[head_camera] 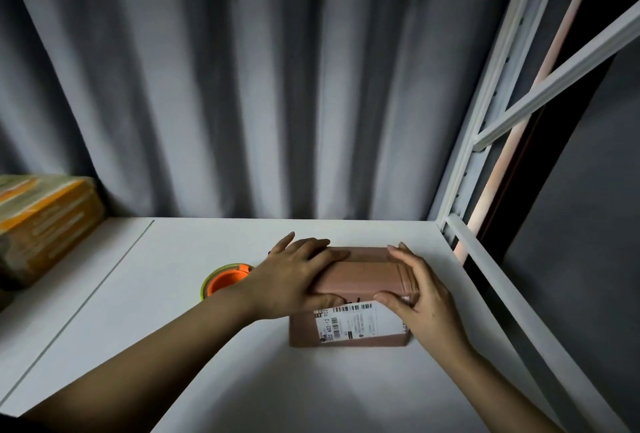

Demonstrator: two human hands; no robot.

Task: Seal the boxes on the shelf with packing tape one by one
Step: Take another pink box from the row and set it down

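A small brown cardboard box [360,275] with a white shipping label on its near side stands on the white shelf [173,346], right of centre. My left hand [294,277] lies flat over the box's left top edge, thumb on the near side. My right hand [415,290] clasps the box's right end, fingers on top and thumb by the label. A roll of packing tape [223,280] with an orange core lies flat on the shelf just left of the box, partly hidden by my left wrist.
Another box wrapped in yellow tape [45,225] stands at the shelf's far left. A grey curtain [277,86] hangs behind the shelf. The white metal upright and braces of the rack [485,142] run along the right edge.
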